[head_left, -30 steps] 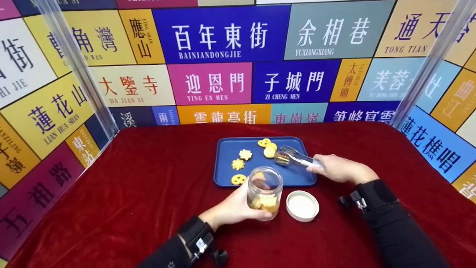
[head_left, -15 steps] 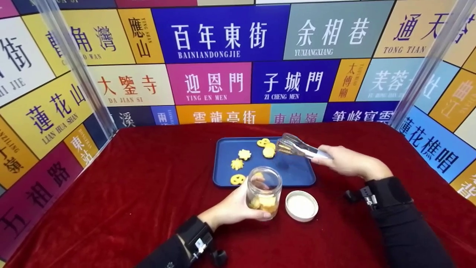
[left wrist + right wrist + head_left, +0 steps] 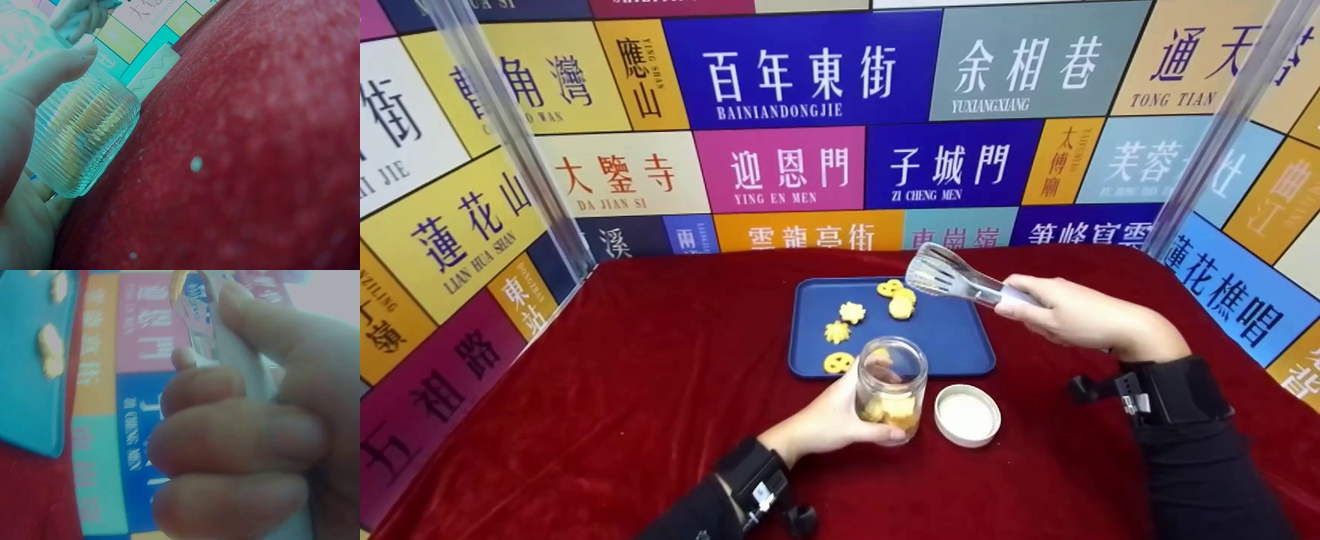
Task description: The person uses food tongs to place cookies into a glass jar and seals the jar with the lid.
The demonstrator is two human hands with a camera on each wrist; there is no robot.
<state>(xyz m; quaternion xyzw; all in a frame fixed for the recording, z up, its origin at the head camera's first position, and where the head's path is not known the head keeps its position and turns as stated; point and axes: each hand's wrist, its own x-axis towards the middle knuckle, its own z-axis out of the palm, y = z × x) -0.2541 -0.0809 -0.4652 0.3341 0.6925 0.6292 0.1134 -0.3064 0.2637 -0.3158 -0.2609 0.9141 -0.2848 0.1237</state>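
Only the left wrist view showed me the jar ribbed. Left hand gripped it, tray behind; right hand held tongs.

Head view high — wrist views close.

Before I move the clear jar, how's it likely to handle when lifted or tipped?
The jar keeps a firm, round shape, so it's probably stiff; glass or plastic, I can't tell. Its lower wall looks ribbed, which should help against slipping. Its mouth is open, so the cookies inside could spill if it tips far.
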